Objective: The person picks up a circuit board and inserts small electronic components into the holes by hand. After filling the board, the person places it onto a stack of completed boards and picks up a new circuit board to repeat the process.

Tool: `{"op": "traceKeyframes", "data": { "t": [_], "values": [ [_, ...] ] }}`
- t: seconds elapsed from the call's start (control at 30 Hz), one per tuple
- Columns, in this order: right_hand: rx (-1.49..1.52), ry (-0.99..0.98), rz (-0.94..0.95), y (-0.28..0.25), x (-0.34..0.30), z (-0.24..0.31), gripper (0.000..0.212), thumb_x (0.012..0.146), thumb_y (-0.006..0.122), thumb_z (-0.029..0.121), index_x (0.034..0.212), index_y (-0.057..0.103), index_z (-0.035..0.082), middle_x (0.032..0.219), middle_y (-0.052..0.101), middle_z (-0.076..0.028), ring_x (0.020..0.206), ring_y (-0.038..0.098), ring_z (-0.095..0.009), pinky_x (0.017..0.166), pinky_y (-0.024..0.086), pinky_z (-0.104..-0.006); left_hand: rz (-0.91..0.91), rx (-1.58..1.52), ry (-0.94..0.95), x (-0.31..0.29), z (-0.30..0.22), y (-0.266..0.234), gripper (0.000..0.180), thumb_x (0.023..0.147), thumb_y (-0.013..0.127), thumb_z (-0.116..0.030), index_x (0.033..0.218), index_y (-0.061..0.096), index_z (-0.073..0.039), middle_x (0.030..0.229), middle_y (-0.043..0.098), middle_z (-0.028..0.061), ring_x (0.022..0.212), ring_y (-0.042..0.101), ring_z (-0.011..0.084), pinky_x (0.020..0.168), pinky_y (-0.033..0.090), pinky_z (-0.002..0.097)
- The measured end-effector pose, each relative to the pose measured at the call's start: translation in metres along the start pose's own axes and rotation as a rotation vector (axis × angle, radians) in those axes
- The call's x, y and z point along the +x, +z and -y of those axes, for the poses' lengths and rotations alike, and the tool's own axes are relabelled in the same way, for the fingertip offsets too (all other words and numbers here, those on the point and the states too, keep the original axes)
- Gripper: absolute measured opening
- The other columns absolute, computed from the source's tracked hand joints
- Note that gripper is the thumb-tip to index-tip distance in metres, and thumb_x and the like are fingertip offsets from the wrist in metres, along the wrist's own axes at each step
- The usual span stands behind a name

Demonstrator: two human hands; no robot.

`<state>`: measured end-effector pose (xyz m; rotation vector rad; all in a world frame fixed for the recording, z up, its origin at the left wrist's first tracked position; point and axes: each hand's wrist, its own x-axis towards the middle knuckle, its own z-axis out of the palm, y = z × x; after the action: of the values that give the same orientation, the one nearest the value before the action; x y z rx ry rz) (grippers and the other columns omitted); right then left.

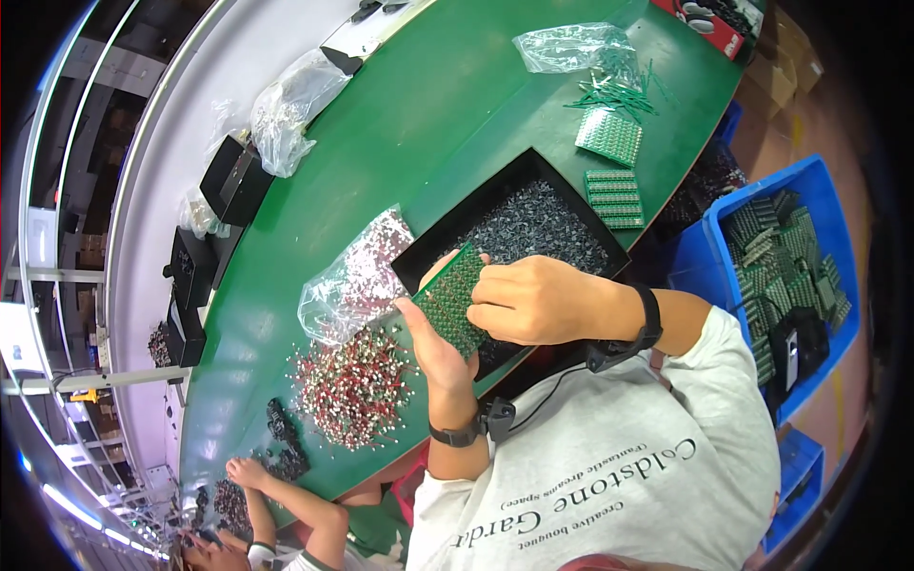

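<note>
My left hand (440,344) holds up a green circuit board panel (449,303) covered in rows of small parts, its thumb along the near left side and other fingers behind. My right hand (535,300) is closed in a pinch at the board's right side; whatever its fingertips hold is hidden. Beneath and beyond the board lies a black tray (476,200) with many small dark parts (557,228). To the left of my hands are a heap of small red and whitish wired parts (350,388) and a clear bag (371,259) of similar pieces.
Two panels, a pale one (609,138) and a green one (614,200), lie right of the tray. Beyond are green strips (614,95) and a plastic bag (562,48). A blue crate (716,243) of boards stands right. Another person's hand (248,473) works at lower left.
</note>
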<state>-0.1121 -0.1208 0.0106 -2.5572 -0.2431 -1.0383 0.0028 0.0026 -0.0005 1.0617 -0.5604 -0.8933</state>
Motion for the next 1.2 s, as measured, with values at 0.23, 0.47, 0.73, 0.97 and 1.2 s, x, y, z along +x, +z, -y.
{"op": "traceKeyframes", "data": {
  "t": [0.23, 0.47, 0.73, 0.97, 1.2],
  "values": [
    [0.102, 0.034, -0.177, -0.02, -0.005, -0.011, 0.022, 0.065, 0.072, -0.005, 0.081, 0.061, 0.004, 0.077, 0.059, -0.005, 0.065, 0.061, -0.022, 0.053, 0.052, -0.0325, -0.023, -0.009, -0.019, 0.002, -0.007, -0.006, 0.085, 0.101, 0.02, -0.068, 0.139, 0.046, 0.003, 0.126, 0.062, 0.0236, 0.102, 0.068, 0.0311, 0.066, 0.057, 0.0351],
    [0.121, 0.028, -0.062, -0.014, -0.003, -0.002, 0.018, 0.072, 0.076, 0.009, 0.087, 0.064, 0.007, 0.084, 0.059, -0.003, 0.07, 0.062, -0.019, 0.056, 0.052, -0.0312, -0.034, 0.005, 0.008, 0.003, 0.001, 0.004, 0.082, 0.103, 0.019, -0.065, 0.138, 0.049, 0.003, 0.127, 0.063, 0.0227, 0.108, 0.066, 0.0306, 0.086, 0.055, 0.0391],
    [0.082, -0.026, 0.014, -0.005, -0.002, 0.003, 0.021, 0.072, 0.074, 0.008, 0.089, 0.063, 0.004, 0.084, 0.059, -0.005, 0.071, 0.061, -0.02, 0.054, 0.051, -0.0305, -0.042, 0.108, 0.05, -0.001, 0.005, 0.011, 0.079, 0.105, 0.018, -0.061, 0.134, 0.053, 0.004, 0.123, 0.066, 0.0229, 0.11, 0.065, 0.0314, 0.099, 0.049, 0.0424],
    [0.071, 0.115, -0.189, -0.022, -0.009, -0.013, 0.017, 0.069, 0.072, -0.004, 0.075, 0.059, 0.005, 0.07, 0.056, -0.005, 0.059, 0.058, -0.022, 0.048, 0.049, -0.0338, 0.061, -0.081, -0.085, -0.001, -0.009, -0.005, 0.08, 0.104, 0.018, -0.063, 0.138, 0.048, 0.002, 0.129, 0.062, 0.0201, 0.113, 0.063, 0.0288, 0.1, 0.049, 0.0402],
    [0.188, -0.008, -0.152, -0.01, 0.005, 0.005, 0.021, 0.072, 0.076, 0.008, 0.09, 0.066, 0.006, 0.085, 0.06, -0.003, 0.07, 0.062, -0.019, 0.055, 0.052, -0.031, 0.005, 0.041, -0.003, 0.003, 0.004, 0.0, 0.079, 0.104, 0.017, -0.063, 0.139, 0.046, 0.001, 0.128, 0.061, 0.0186, 0.118, 0.06, 0.0279, 0.103, 0.047, 0.0412]
  ]
}}
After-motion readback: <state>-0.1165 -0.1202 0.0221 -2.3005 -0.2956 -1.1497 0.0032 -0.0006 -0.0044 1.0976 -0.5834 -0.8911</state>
